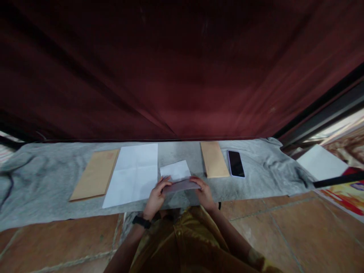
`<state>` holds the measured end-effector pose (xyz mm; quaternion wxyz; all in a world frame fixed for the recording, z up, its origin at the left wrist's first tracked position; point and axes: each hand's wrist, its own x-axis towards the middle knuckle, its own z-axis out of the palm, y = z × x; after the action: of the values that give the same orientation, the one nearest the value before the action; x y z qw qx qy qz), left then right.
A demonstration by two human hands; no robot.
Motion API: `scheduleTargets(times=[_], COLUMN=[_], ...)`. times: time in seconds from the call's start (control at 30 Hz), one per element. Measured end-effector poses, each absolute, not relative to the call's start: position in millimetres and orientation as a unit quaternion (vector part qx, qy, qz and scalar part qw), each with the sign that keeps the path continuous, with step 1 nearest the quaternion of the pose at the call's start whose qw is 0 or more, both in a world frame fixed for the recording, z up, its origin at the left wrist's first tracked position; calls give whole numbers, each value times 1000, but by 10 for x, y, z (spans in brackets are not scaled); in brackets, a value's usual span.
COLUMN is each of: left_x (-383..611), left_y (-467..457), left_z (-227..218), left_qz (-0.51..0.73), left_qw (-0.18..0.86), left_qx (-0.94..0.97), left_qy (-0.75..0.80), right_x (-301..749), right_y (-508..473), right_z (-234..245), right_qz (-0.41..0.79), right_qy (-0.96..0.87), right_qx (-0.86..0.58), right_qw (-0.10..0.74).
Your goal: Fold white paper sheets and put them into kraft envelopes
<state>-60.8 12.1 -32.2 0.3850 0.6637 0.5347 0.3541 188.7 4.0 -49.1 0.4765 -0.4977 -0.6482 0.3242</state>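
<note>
Between my two hands is a piece of folded white paper [175,170]. Its far part lies flat on the grey cloth, while the near part is raised and shaded. My left hand [155,197], with a dark band at the wrist, grips the left end of this raised part. At the right end, my right hand [204,193] has its fingers curled over the edge. The thumbs are mostly hidden. A large white sheet [133,172] with faint crease lines lies flat just left of my left hand.
Grey cloth [264,182] covers the narrow surface. Brown envelopes [95,172] lie at the left, and another brown envelope [214,159] lies right of centre beside a phone [236,163]. A dark red curtain [182,94] hangs behind. Tiled floor [270,223] shows in front.
</note>
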Motion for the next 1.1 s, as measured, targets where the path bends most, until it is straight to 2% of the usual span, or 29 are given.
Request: scheduleTargets(times=[0.17,0.33,0.6,0.9,1.1], left_x=[-525,-485,-504,-426,-359], left_y=[61,-10,-149,-159,-140], left_z=[-382,-427,-313,-368,-321], left_qz=[343,330,346,361,351], left_qw=[325,284,323,303,282], left_qx=[680,732,706,649,616], left_qy=[561,524,528,597,647], right_x=[1974,2100,2182,2079,2021], right_y=[-13,-133,-137,-14,47], right_z=[-445,-463,-497,-495,-477], right_qz=[309,293,254,242,217], right_qy=[-675,-678,-732,-703,-692], right_qx=[-500,-533,-535,-564,-608], right_qw=[446,413,338,358,322])
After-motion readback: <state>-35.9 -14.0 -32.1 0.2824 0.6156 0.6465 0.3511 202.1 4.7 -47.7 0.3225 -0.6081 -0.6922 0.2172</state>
